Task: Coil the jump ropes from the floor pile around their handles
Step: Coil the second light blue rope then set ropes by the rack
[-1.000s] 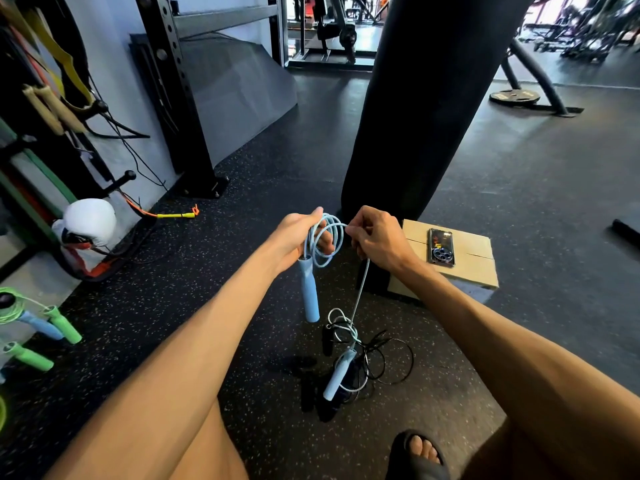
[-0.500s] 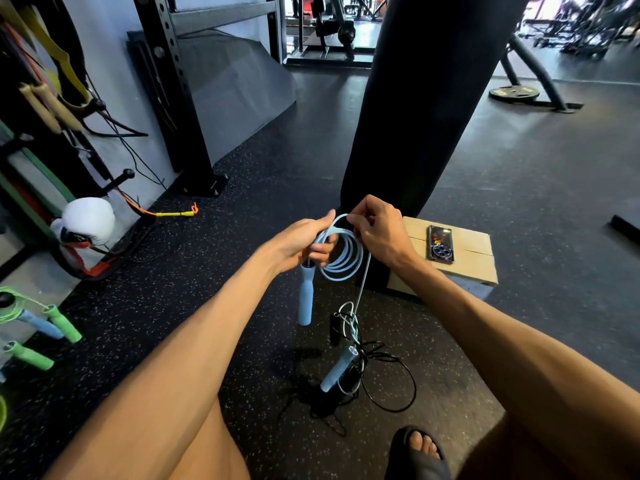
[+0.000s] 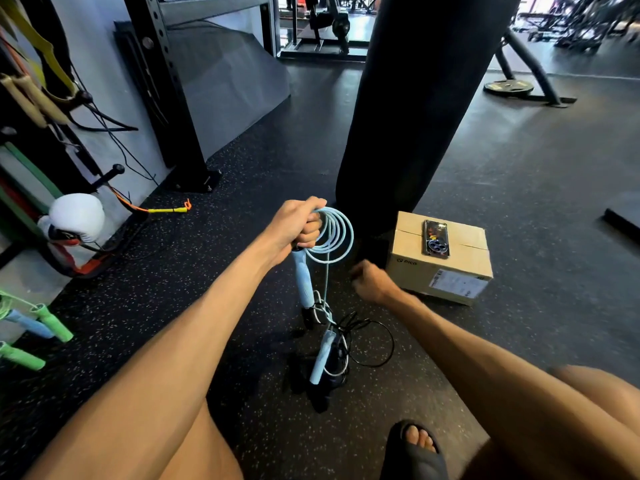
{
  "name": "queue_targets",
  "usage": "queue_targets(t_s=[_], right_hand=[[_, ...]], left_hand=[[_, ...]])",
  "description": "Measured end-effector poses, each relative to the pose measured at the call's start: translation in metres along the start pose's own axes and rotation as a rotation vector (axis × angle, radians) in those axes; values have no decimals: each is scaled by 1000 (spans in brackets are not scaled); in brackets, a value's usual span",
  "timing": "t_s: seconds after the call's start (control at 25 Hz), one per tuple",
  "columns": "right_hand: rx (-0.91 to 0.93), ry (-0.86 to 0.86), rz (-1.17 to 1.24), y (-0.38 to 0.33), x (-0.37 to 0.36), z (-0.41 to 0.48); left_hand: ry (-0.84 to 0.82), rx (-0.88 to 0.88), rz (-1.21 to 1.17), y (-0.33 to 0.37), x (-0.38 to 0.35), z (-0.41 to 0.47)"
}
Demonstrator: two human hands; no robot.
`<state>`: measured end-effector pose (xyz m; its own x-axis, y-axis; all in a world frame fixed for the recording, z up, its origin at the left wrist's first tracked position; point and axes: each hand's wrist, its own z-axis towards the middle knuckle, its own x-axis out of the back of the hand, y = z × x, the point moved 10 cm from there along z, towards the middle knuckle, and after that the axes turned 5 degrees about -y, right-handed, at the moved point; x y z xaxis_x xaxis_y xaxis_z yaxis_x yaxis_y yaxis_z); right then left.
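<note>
Head-worn view down onto a speckled black gym floor (image 3: 207, 271), framed by two bare forearms.

Centre of frame: left hand (image 3: 298, 223), closed in a fist round the top of a light blue handle (image 3: 303, 282) and round several neat loops of light blue cord (image 3: 341, 237) gathered just right of the knuckles. Handle hanging straight down from the fist. One strand of the cord dropping from the loops, close beside the handle, into the floor pile (image 3: 343, 341) below centre.

In the pile: second light blue handle (image 3: 320, 358) lying tilted, tangled with thin black cord (image 3: 381, 327) that spreads in a loop to the right, and a short black handle (image 3: 308, 315) just under the hanging blue one.

Right of centre, lower than the left hand: right hand (image 3: 372, 280), motion-blurred, fingers curled into a fist, nothing visible in it, apart from the hanging strand.

Upper centre, behind the hands: black punching bag (image 3: 415, 116). Just right of its base, on the floor: cardboard box (image 3: 446, 271) with a phone (image 3: 435, 242) lying flat on top.

Left edge, mid-height: white boxing glove (image 3: 78, 216). Lower left: green and blue jump rope handles (image 3: 52, 322). Near the foot of a black rack upright (image 3: 166, 98): yellow-handled rope (image 3: 168, 210).

Bottom right: toes in a black slide sandal (image 3: 415, 448).
</note>
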<state>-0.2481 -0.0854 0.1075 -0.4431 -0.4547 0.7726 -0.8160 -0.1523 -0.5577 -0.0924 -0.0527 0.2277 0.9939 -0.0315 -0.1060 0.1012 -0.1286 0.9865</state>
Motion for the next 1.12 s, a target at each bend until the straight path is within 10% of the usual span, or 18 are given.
queue_targets(t_s=[0.8,1.12], right_hand=[[109,-314,-337,14,-145,33],[192,-234,-227,-1,-86,27]], left_hand=[[-15,-47,-162,20,3,3],[384,-101,289,14,68,15]])
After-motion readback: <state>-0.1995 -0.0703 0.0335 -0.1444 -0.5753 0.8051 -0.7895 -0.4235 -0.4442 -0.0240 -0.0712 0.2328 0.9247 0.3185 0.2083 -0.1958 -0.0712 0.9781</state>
